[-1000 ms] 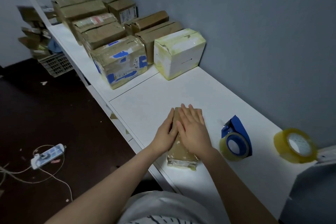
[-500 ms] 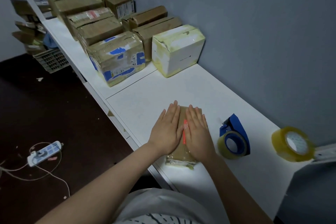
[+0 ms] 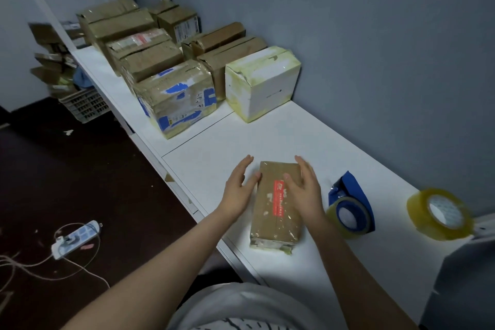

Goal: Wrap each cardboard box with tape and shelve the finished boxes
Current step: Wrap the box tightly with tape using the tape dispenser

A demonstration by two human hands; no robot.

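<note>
Flanking the small, tape-glossed brown cardboard box (image 3: 276, 203) lying flat near the white shelf's (image 3: 267, 142) front edge, left hand (image 3: 238, 190) and right hand (image 3: 305, 193) keep fingers straight, unclamped. It is probably light, stiff and slick, so grip both long sides.

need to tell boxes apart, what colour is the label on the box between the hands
Red with pale print. The label shows best in the head view.

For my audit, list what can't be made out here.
All head view.
- Right side of the small box: under the right hand.
- Print on its red label: too small.
- The loose tape roll: blurred.
- The grey object, lower right: cut off by frame edge.
- The stacked boxes above the crate: blurred.
</note>
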